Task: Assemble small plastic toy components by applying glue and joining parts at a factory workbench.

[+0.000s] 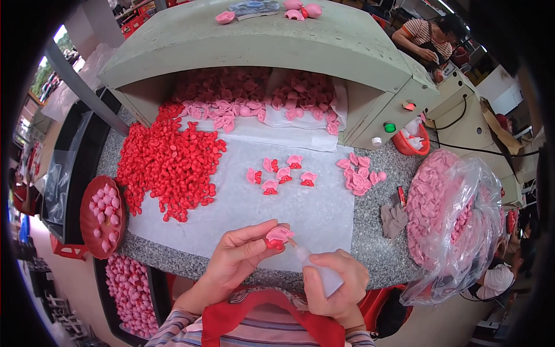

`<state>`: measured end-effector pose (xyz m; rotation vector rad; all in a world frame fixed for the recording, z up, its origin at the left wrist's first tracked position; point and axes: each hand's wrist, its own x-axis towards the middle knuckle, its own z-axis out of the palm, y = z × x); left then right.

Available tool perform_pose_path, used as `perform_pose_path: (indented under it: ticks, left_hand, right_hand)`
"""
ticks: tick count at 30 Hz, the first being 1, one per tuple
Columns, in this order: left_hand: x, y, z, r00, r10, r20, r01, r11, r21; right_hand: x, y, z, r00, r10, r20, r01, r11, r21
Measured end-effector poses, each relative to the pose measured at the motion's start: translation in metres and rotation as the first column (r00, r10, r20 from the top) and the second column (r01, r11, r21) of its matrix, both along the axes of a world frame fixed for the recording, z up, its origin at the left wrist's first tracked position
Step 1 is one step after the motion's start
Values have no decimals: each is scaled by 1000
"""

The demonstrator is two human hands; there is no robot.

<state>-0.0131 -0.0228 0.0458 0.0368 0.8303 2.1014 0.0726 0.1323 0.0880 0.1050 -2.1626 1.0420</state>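
Note:
Between the thumb and fingers of my left hand (237, 253) is a small pink-and-red plastic piece (278, 237), its pink part above the red one. My right hand (342, 283) is wrapped round a pale squeeze bottle (322, 270). The bottle's narrow tip meets the right side of the piece, or comes very close to it. Beyond my hands, several joined pink-and-red pieces (284, 175) lie on the white sheet (254, 217). A large heap of red parts (167, 162) spreads to their left, and a small pile of pink parts (359, 174) lies to their right.
A grey-green metal housing (254, 43) with pink parts inside stands behind the sheet. At the left is a red bowl (94, 222) of pink pieces, above a black crate (156, 289). A clear bag (445, 231) of pink parts and a grey cloth (394, 220) lie right.

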Motion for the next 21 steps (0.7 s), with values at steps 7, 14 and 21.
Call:
perform_pose_path:
  ticks: [7, 14, 21]
  left_hand:
    - [1, 0, 1, 1000, 15, -18, -14, 999, 29]
    - [2, 0, -4, 998, 59, 5, -59, 998, 36]
    - [3, -3, -7, 996, 85, 14, -85, 994, 67]
  right_hand:
    - [2, 3, 0, 1000, -20, 9, 20, 1000, -19]
    - [4, 3, 2, 999, -25, 29, 26, 1000, -18]
    - [3, 1, -1, 998, -56, 34, 56, 998, -1]
